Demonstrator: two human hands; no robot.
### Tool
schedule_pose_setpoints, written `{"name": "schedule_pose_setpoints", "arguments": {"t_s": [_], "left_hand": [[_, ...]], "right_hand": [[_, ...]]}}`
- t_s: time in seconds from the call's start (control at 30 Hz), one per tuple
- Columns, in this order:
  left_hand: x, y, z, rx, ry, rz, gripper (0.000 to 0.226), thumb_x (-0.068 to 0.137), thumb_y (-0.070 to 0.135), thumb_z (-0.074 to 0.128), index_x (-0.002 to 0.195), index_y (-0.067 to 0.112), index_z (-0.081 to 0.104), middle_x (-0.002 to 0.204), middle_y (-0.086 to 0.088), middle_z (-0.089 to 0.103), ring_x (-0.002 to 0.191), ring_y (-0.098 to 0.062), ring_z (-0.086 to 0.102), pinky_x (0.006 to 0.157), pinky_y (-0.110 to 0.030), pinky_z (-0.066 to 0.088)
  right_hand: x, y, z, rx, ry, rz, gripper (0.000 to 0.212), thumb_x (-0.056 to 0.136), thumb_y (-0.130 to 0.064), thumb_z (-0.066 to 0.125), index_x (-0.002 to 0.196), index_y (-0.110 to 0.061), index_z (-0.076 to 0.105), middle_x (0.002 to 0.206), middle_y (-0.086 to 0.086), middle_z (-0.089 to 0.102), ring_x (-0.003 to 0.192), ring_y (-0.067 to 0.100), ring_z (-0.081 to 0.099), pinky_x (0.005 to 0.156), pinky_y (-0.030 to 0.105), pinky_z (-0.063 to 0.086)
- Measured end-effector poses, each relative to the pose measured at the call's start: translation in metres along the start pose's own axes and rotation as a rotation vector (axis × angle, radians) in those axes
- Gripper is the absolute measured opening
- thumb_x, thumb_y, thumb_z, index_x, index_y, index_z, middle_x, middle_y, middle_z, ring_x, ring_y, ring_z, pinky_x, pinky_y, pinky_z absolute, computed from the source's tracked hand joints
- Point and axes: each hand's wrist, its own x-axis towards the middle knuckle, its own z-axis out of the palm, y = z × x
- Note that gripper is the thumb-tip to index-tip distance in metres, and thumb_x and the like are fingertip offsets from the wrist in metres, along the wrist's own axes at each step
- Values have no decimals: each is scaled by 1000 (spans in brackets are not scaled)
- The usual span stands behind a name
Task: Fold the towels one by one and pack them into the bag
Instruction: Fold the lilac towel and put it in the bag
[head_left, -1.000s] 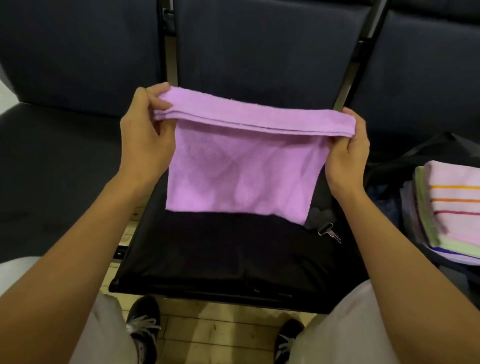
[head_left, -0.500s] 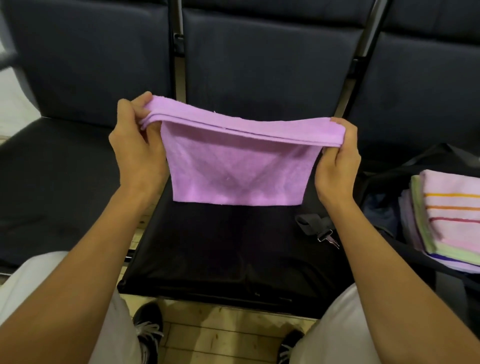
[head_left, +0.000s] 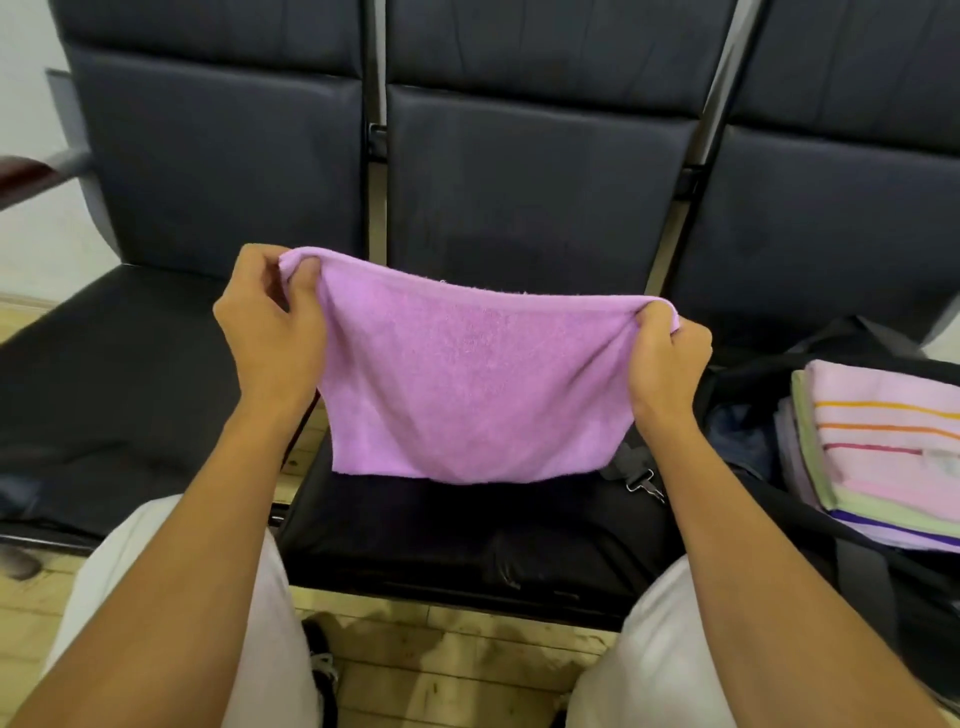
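Both hands' fingers pinch the purple towel's (head_left: 467, 384) top corners, long axis nine-to-three; bag (head_left: 883, 566) lies at four o'clock, nearer the right hand (head_left: 667, 364) than the left hand (head_left: 270, 332).

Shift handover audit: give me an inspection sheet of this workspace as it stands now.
Surface: black padded seat, middle of a row of three; the purple towel hangs above it.
Job's things: purple towel held up by its top corners; folded striped towels stacked in the open black bag on the right.
Clutter: strap with a metal clip on the seat below the towel.
Grippers: left hand and right hand each pinch a top corner.
Cables: nothing seen.
Surroundings: dark seat backs, wooden floor, pale wall at left.
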Motion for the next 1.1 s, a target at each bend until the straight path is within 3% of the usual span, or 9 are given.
{"name": "schedule_pose_setpoints", "arguments": {"t_s": [0.13,0.3,0.47,0.57,0.67,0.77,0.83,0.93,1.1], "left_hand": [[6,-11,2,11,-83,-141,12,98,22,50,96,12,56,80,12,54,71,0,52,65,-9,42],[11,-15,22,-57,-160,-349,24,96,26,50,103,6,60,94,-6,62,81,-11,56,72,-26,48],[13,-8,33,-220,-192,-528,26,97,27,51,104,6,65,87,1,61,78,-9,55,70,-28,48],[14,-15,32,-254,-195,-559,30,96,28,53,103,1,64,84,-2,59,78,-13,54,68,-32,46],[12,-21,31,-292,-214,-633,36,94,31,56,105,-3,62,88,-9,56,80,-20,51,69,-37,45],[8,-20,35,-302,-249,-686,32,95,30,58,105,0,65,94,-11,64,84,-22,59,75,-39,52],[5,-18,39,-279,-286,-669,25,95,27,59,103,6,68,97,-9,70,86,-22,65,76,-36,56],[-2,-12,47,-244,-347,-632,18,95,25,61,100,10,70,92,-7,72,83,-19,69,66,-27,59],[-15,-5,62,-252,-478,-571,5,91,17,67,90,15,70,82,-5,74,72,-15,72,59,-19,57]], "right_hand": [[4,1,-1,97,-61,174,45,93,-17,45,53,-21,25,46,-10,25,44,5,22,45,23,22],[10,1,4,120,-91,349,40,95,-30,46,59,-21,31,49,-11,29,51,8,28,52,28,25],[14,4,7,154,-116,470,24,94,-34,49,78,-16,46,62,-6,35,61,11,34,57,29,29],[14,5,11,196,-101,453,23,97,-32,50,89,-11,55,72,-1,45,70,13,43,64,30,38],[14,8,14,213,-91,427,26,96,-35,55,87,-10,58,76,2,45,79,21,43,70,36,39],[11,12,17,204,-123,391,41,98,-36,56,66,-12,46,60,-5,39,60,12,39,60,28,36],[7,14,22,171,-165,349,46,99,-35,56,62,-8,46,54,-6,39,50,8,36,51,23,34],[0,17,31,152,-219,302,49,98,-35,59,81,11,55,68,11,45,63,25,41,61,35,39],[-12,19,50,112,-317,199,55,97,-35,61,79,17,51,67,22,45,66,26,41,61,37,35]]}}
